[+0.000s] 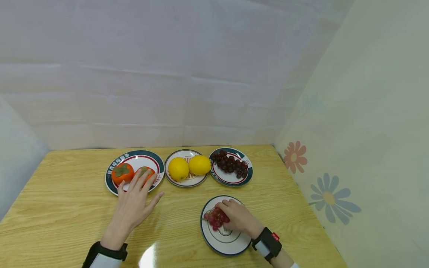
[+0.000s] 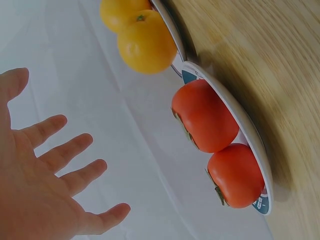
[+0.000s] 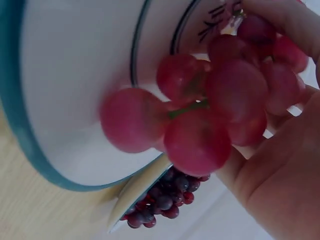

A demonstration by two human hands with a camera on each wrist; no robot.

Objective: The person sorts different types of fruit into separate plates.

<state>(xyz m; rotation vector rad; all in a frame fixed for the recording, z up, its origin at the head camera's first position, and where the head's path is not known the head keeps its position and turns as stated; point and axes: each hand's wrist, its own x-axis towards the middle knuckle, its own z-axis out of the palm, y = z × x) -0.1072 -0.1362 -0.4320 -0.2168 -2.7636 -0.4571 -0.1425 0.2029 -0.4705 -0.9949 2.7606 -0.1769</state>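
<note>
My right hand grips a small bunch of red grapes over a white plate with a dark rim. In the right wrist view the fingers curl around the far side of the grapes. My left hand is spread out, fingers extended, in front of the oval plate that bears two persimmons. The left wrist view shows this hand holding nothing and apart from the persimmons.
Two yellow round fruits sit on a middle plate. Dark grapes lie on a green-rimmed plate to its right. White cloth hangs behind the wooden table; a panel with printed flowers stands at the right.
</note>
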